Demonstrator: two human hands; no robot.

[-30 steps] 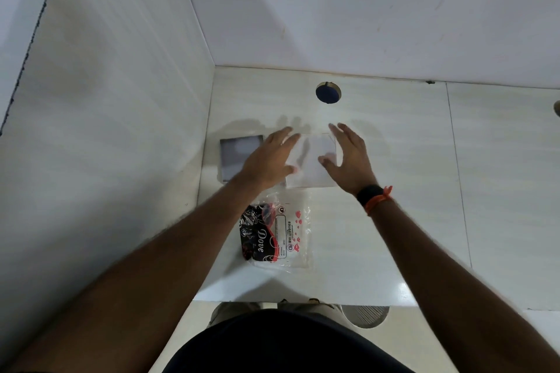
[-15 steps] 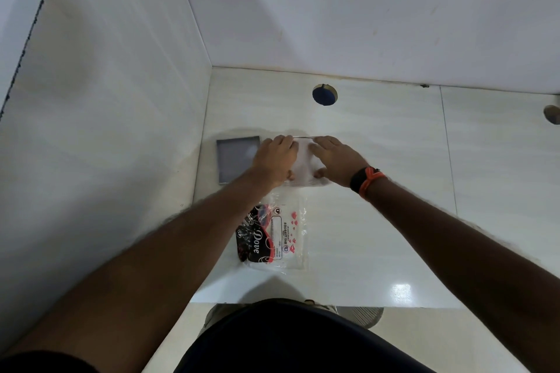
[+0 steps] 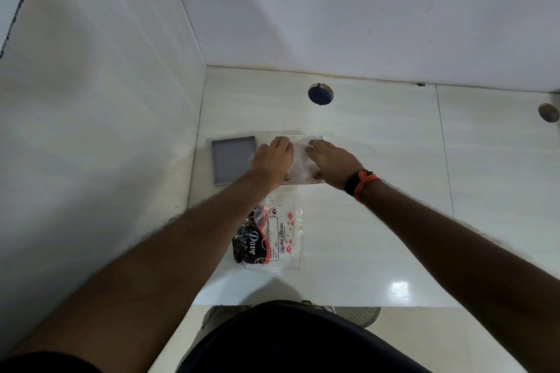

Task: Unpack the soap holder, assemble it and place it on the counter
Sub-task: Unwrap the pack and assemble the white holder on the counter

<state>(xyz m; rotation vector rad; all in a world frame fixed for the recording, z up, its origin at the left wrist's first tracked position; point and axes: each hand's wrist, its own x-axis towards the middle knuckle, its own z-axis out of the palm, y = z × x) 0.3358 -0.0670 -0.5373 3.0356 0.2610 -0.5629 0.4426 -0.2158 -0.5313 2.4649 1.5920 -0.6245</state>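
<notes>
Both hands lie palm-down on a flat, clear plastic tray (image 3: 300,165), the soap holder's translucent part, which rests on the glossy pale counter (image 3: 378,191). The left hand (image 3: 271,160) covers the tray's left portion, fingers laid flat and close together over the top edge, thumb tucked at the near edge. The right hand (image 3: 331,160) presses on the right portion, fingers angled toward the other hand, thumb tip at the near rim. Whether either hand actually pinches the rim or only pushes down on it, I cannot tell from here. The tray is rectangular with thin, shiny edges and a cloudy, slightly rippled surface between the hands.

Just beside the left hand sits a grey rectangular piece (image 3: 231,159), matte, with a raised lighter border, lying flat and partly hidden under the wrist. On the right wrist there is a dark band with an orange cord (image 3: 360,180).

Nearer the counter's front edge lies a crinkled clear packaging bag (image 3: 278,239), printed with a black and red "Dove" label and small pink hearts. Toward the back wall, a round hole with a blue plug (image 3: 320,94) breaks the smooth tile, and a second round fitting (image 3: 548,112) sits far right.
</notes>
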